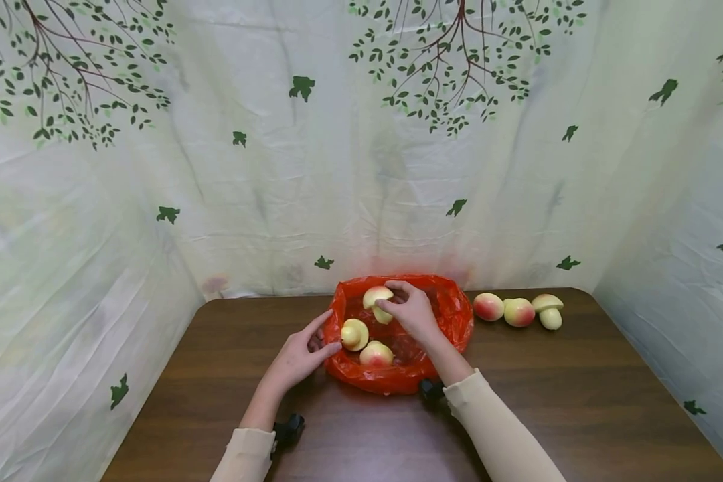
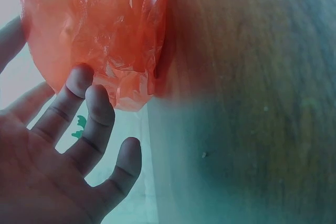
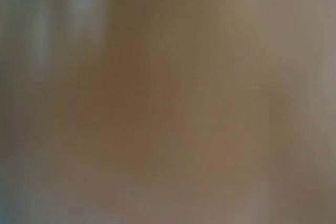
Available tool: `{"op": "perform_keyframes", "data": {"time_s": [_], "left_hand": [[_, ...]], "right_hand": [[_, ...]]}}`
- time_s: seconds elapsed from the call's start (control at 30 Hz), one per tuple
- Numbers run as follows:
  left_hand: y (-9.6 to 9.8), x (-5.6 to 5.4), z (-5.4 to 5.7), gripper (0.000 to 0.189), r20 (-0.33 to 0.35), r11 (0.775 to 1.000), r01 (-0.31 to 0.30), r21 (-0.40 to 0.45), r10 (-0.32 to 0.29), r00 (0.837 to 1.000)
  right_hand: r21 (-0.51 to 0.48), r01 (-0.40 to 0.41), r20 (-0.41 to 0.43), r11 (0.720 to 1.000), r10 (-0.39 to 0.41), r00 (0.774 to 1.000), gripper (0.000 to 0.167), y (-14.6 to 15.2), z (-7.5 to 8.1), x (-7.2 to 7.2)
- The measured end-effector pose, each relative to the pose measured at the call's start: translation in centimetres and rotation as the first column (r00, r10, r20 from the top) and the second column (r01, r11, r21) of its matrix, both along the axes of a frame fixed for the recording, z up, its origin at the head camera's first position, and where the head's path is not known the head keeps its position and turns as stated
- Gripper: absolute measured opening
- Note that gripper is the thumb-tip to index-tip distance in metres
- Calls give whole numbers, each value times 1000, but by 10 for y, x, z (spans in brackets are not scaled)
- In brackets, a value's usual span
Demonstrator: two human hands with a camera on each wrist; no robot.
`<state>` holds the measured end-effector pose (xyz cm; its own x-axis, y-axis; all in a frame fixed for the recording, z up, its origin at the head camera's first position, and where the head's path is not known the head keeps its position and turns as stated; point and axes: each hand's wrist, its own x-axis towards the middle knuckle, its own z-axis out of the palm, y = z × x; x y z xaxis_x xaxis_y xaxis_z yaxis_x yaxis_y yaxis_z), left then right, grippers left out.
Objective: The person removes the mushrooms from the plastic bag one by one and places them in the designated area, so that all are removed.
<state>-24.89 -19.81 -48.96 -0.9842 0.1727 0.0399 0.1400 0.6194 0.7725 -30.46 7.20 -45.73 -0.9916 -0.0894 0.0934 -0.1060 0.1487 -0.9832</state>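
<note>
Head view: the person's right hand (image 1: 414,311) has a cream-yellow mushroom with a rounded cap and stubby stem (image 1: 376,296) pinched between thumb and fingers, inside the mouth of a crinkly, see-through red plastic bag (image 1: 361,383). The left hand (image 1: 295,358) is pretty loose from where I'm standing, fingers spread and only lightly bent, touching the bag's left side. The left wrist cam backs that up; the right wrist one is just brown blur, lol.

Okay, headcount: one bag, three mushrooms, three peaches. Besides the pinched one, the bag has a second pale mushroom (image 1: 359,336) near its left rim and a round yellow-and-red peach (image 1: 376,355) just beside it. Right of the bag, on the dark brown wood-grain table (image 1: 614,395), there's a row: a mostly red peach (image 1: 489,306), a yellower peach (image 1: 519,312), then a tan-capped mushroom (image 1: 548,311).
</note>
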Motion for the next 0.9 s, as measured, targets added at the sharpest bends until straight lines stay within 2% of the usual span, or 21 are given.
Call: {"op": "perform_keyframes", "data": {"time_s": [0.2, 0.5, 0.9], "left_hand": [[-1, -1, -3, 73, 1, 1000, 6, -6, -6, 1000], [0, -2, 1, 73, -24, 1000, 7, -17, -8, 1000], [2, 1, 2, 71, -20, 1000, 14, -17, -14, 1000]], "right_hand": [[-19, 7, 12, 1000, -7, 1000, 52, 11, 7, 4], [-34, 57, 50, 998, -56, 997, 52, 31, 22, 6], [-81, 91, 32, 993, -89, 996, 54, 66, 30, 12]]}}
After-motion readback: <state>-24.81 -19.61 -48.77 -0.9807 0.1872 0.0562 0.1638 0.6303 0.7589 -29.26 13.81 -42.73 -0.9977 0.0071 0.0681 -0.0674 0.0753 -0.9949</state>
